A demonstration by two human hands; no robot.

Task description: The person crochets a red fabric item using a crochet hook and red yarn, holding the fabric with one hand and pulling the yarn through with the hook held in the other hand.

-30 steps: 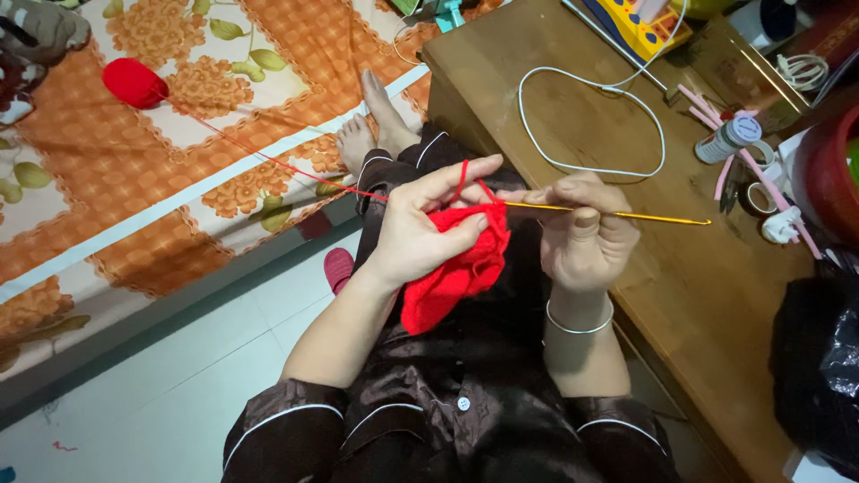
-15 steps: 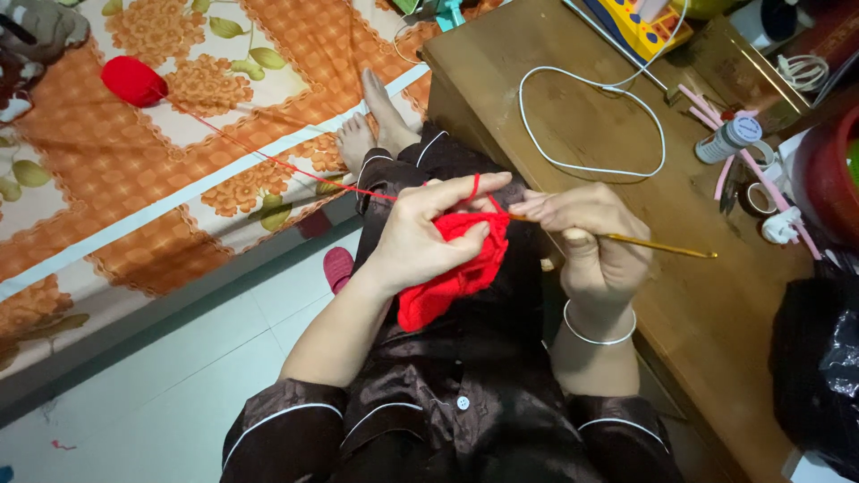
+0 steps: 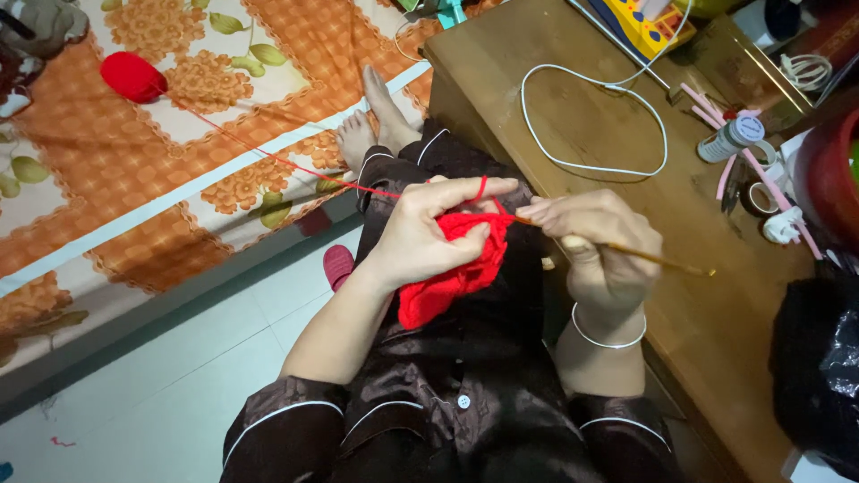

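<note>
— Red crocheted yarn fabric [image 3: 452, 268], soft and bunched: where does it sit?

— Over the lap, pinched in the left hand [image 3: 428, 237]. That hand is mostly closed on the fabric, thumb and lower fingers gripping it, while the forefinger sticks out straight with the red yarn strand [image 3: 268, 154] looped over it, apparently to keep the strand taut.

— And the other hand?

— The right hand [image 3: 598, 243] is curled shut around a thin golden-brown crochet hook [image 3: 658, 258], its tip buried in the top edge of the fabric and its tail pointing right over the table. The two hands almost touch, so the working stitch stays between the fingertips.

— Where does the strand lead?

— Far and left, across a bare foot, to a round red ball of yarn [image 3: 132, 76] lying on the orange flowered bedspread [image 3: 179, 206], well apart from the hands, leaving slack to pull from.

— Anything on the right?

— A brown wooden table [image 3: 716, 313] just beside the knees carries a white cable loop [image 3: 594, 121], a small roll of tape [image 3: 761, 199] and pink sticks; a black plastic bag [image 3: 819, 367] sits at its near end.
</note>
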